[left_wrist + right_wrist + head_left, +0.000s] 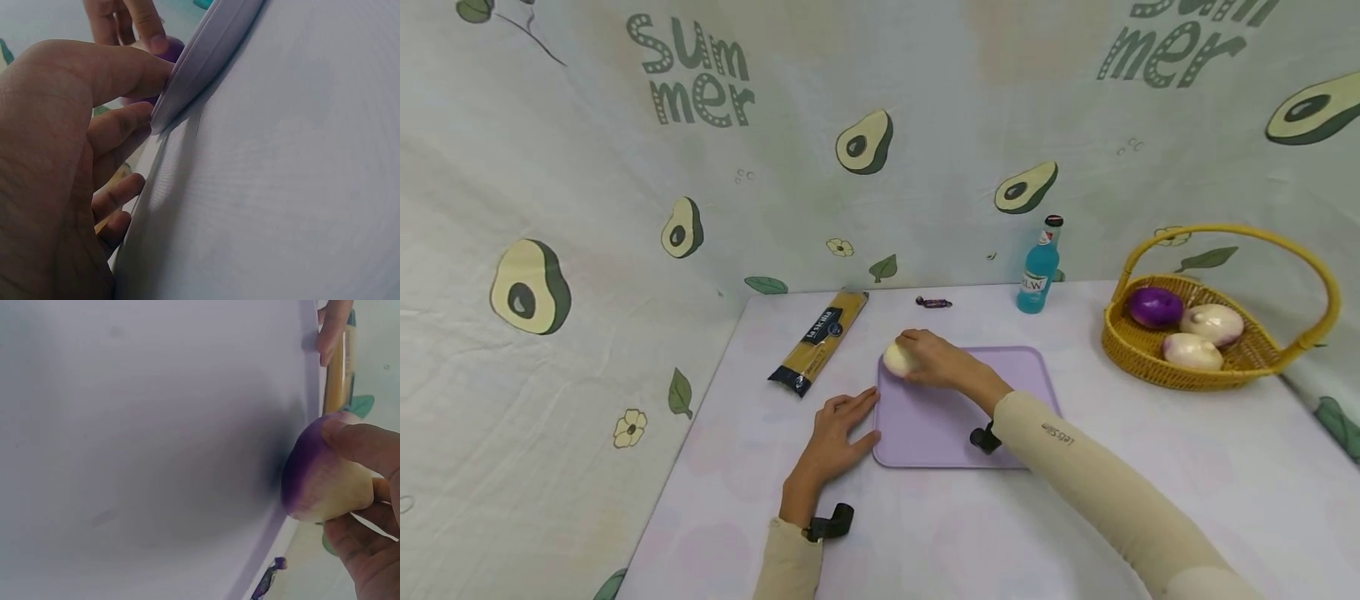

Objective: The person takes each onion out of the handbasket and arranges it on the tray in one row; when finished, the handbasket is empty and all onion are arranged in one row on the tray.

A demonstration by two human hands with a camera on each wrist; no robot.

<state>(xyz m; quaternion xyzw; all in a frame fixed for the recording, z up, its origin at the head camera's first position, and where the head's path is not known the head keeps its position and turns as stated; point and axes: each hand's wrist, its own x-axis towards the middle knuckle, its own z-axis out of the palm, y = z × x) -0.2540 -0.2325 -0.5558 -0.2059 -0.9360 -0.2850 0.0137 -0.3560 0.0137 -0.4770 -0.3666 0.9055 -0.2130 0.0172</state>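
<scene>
Plump turnip (328, 484) at the 10 o'clock corner of a lilac tray (925, 429), in the grasp of the right hand (937, 361). Form rounded, skin smooth; deep violet at one end, passing through a faintly streaked mauve band into creamy white. In the right wrist view, violet end towards 9 o'clock, overlapping the tray's rim, and cream end towards 4 o'clock; in the head view, mostly the cream side on show. Right-hand grip closed to the turnip's own width, thumb laid against one side, fingers bent against the other; impossible to tell whether turnip and tray in contact. At 9 o'clock of the tray, left hand (837, 433) with digits spread and nearly straight, thumb and forefinger tips at the rim, no object enclosed. Round the tray, in the head view: gold-and-navy packet (820, 342) at 10 o'clock, slanting towards 1; small dark-wrapped sweet (933, 303) just past 11; upright bottle (1035, 279) of blue, with dark cap and white label, at 1; yellow wicker basket (1142, 358) between 2 and 3, with arched handle, containing one glossy purple vegetable (1156, 307) and two pale, purple-tinged vegetables (1192, 352). Behind, a cloth (925, 225) printed with avocados.
</scene>
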